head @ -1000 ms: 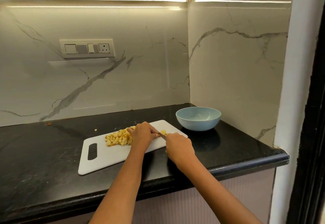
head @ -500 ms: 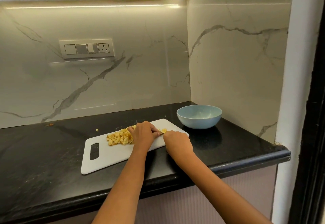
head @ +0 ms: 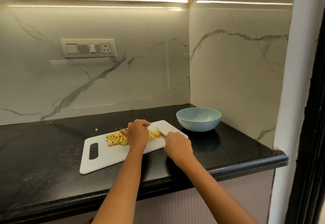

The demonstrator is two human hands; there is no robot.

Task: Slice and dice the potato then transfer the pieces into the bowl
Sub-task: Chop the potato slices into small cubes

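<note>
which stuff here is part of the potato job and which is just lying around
In use: potato pieces on the board; knife held by right hand; left hand curled over the uncut strips; bowl, with nothing visible in it.

Lying about: stray bit and scrap on the counter; switch panel.

Pale-blue bowl (head: 198, 119), white board (head: 109, 155), black counter (head: 44, 153).

The black counter (head: 44, 162) carries a white board (head: 105, 160), a blue bowl (head: 198, 120) beside it, and a small scrap (head: 96, 129).
</note>
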